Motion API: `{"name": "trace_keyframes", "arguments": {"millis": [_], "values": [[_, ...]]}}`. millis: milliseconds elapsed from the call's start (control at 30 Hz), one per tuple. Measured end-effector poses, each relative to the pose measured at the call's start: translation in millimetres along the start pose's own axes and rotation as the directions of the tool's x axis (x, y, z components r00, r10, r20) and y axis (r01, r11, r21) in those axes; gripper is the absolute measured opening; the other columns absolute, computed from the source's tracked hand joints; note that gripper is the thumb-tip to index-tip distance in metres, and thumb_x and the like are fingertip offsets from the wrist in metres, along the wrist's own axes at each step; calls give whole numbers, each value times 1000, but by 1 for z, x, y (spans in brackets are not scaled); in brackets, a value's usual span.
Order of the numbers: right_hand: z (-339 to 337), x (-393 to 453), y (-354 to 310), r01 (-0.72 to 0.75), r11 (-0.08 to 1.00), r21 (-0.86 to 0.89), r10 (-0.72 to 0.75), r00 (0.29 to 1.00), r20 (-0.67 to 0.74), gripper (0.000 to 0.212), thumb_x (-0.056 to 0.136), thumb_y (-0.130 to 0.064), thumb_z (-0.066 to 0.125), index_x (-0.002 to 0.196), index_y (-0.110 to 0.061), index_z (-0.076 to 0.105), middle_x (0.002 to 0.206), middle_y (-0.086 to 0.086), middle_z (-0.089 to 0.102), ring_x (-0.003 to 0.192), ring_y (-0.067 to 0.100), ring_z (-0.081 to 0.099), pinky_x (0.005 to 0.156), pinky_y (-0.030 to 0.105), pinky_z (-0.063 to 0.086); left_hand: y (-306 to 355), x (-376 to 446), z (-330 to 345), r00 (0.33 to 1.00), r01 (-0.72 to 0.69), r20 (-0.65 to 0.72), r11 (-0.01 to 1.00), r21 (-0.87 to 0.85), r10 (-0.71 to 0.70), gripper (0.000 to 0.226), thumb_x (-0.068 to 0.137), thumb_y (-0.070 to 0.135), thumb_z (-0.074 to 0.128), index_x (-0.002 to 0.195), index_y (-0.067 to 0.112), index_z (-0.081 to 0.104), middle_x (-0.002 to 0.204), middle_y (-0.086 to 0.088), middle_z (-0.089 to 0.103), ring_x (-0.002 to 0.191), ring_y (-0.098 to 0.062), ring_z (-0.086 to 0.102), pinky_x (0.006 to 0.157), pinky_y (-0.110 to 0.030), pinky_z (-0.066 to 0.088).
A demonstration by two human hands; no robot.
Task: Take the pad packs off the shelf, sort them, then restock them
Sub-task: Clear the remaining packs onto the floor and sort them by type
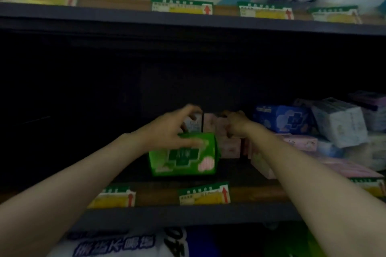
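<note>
A green pad pack [183, 155] stands on the middle shelf [167, 194] near its front edge. My left hand [173, 129] reaches over its top, thumb on the pack's front face, fingers curled towards a grey-white pack [193, 126] behind it. My right hand [234, 123] reaches deeper in and touches the pink packs [227, 142] standing behind the green one; its fingers are partly hidden in the dark. More pink packs [261, 162] lie flat to the right.
Blue pack [286, 119], white packs [340, 123] and purple ones are piled at the shelf's right. Price tags [204, 195] line the shelf edges. The shelf above [188, 17] holds pink, white and blue goods. Bagged goods [125, 244] sit below. The middle shelf's left part is dark.
</note>
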State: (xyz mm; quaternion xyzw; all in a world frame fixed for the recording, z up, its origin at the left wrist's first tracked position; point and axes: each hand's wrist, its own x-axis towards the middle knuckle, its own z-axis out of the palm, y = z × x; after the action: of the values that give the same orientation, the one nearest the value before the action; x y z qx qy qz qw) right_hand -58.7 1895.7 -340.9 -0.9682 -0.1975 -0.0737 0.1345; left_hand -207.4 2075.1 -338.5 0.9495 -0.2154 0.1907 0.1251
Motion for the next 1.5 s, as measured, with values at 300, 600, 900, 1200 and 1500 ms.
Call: {"name": "trace_keyframes", "arguments": {"millis": [300, 600, 900, 1200, 1500], "values": [[10, -22, -9, 24, 991, -131, -46, 985, -165, 60, 92, -7, 48, 145, -24, 26, 146, 9, 31, 133, 28, 28, 104, 41, 30, 0, -3, -4, 778, 487, 404, 868, 98, -481, 84, 78, 72, 40, 147, 35, 13, 155, -1, 17, 138, -23, 24, 110, -32, 28], [-14, -60, 10, 44, 999, -2, -44, 972, -230, 96, 74, -52, 72, 148, -31, 15, 154, 7, 11, 139, 32, 15, 112, 45, 16, 5, -1, 1, 779, 456, 351, 854, 250, -519, 92, 78, 72, 41, 150, 28, 5, 156, -5, 8, 142, -29, 6, 112, -44, 21], [-21, -82, -2, 167, 964, -209, -116, 965, 235, 85, 72, -54, 72, 143, -27, 32, 146, 1, 34, 129, 21, 37, 101, 33, 37, 17, -5, -9, 859, 394, 221, 873, 288, -461, 79, 75, 66, 55, 140, 25, 36, 135, -9, 32, 130, -31, 22, 104, -38, 29], [-16, -102, 7, 298, 935, -191, -260, 945, 199, 85, 74, -48, 73, 144, -25, 31, 144, 1, 39, 128, 20, 41, 93, 27, 36, 36, -13, -57, 860, 455, 263, 890, -6, -438, 26, 74, 35, 75, 90, 26, 56, 95, 5, 63, 83, -11, 64, 65, -23, 51], [-2, -98, 18, 345, 905, -247, -321, 938, 134, 91, 68, -59, 71, 142, -26, 32, 139, 9, 41, 123, 31, 42, 98, 46, 43, 95, 0, -62, 598, 639, 300, 668, 381, -743, 93, 59, 50, 80, 136, 29, 32, 130, -3, 51, 107, -25, 60, 89, -42, 53]]}}
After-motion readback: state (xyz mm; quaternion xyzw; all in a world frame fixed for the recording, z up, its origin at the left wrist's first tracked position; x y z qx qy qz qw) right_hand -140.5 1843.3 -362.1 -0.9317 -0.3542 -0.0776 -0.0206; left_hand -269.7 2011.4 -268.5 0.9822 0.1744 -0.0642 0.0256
